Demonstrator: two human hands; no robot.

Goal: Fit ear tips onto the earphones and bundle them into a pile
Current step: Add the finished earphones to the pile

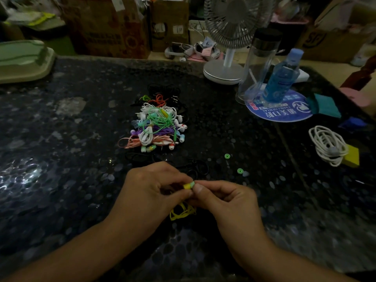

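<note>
Both hands meet low in the middle of the view, right over the dark speckled table [61,159]. The left hand [150,186] has thumb and forefinger curled in a pinch on a yellow earbud [187,186], and the right hand [221,197] pinches in from the other side, its thumb pressed against a pale green ear tip [192,183] sitting at the bud's end. Whether that tip is fully seated is hard to tell; the fingers hide the joint. The yellow cord [181,212] dangles in loops just below the knuckles.

The step looks like pushing the tip onto the nozzle. Done well, that means holding the bud steady in the left, keeping the tip square to the nozzle, and rolling it on with the thumb rather than shoving, so the soft rim doesn't fold under or pop off sideways.

Out from the hands, two loose green ear tips [227,156] lie on the table to the right, near each other, likely next in line. Some black cords lie just beyond the fingers. Farther up, the pile of bundled earphones [156,127] sits mid-table, a tangle of white, green, purple and pink. At the far right, a coiled white cable [327,145] rests against a yellow block [353,156], and a desk fan [230,27] stands behind a blue bottle [282,78].
</note>
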